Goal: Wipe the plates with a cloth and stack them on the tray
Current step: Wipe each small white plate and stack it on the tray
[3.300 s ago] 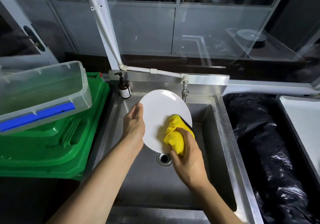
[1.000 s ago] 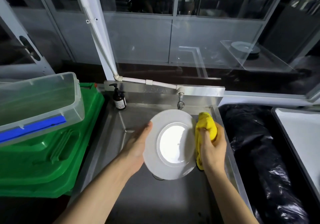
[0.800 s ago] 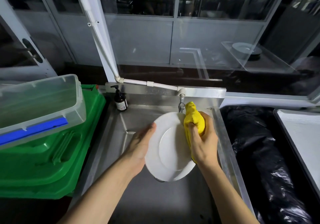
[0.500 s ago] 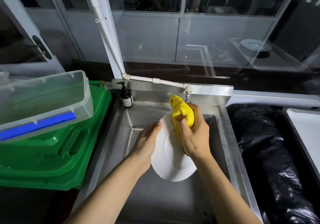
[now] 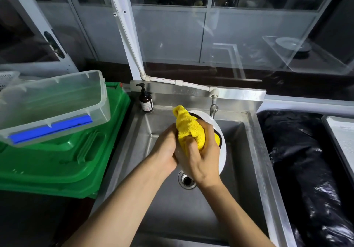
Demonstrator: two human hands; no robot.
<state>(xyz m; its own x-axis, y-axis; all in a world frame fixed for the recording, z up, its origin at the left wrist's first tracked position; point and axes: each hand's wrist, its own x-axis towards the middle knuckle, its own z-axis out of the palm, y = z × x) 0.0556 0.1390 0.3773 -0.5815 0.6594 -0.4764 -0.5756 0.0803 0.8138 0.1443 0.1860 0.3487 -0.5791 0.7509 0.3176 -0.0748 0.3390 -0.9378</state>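
One plate (image 5: 222, 156), one yellow cloth (image 5: 188, 128), held over one sink (image 5: 191, 208).
Your right hand (image 5: 203, 158) clenches the yellow cloth against the plate; your left hand (image 5: 164, 149) touches it, fingers hidden.

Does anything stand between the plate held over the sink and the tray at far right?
Nothing tall. Between the plate and the tray lie only the sink's right rim and a black plastic bag, both seemingly low; lifted over them, the path looks open. Tray partly out of frame.

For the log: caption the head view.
Over the sink, right hand presses yellow cloth on white plate gripped by left hand.
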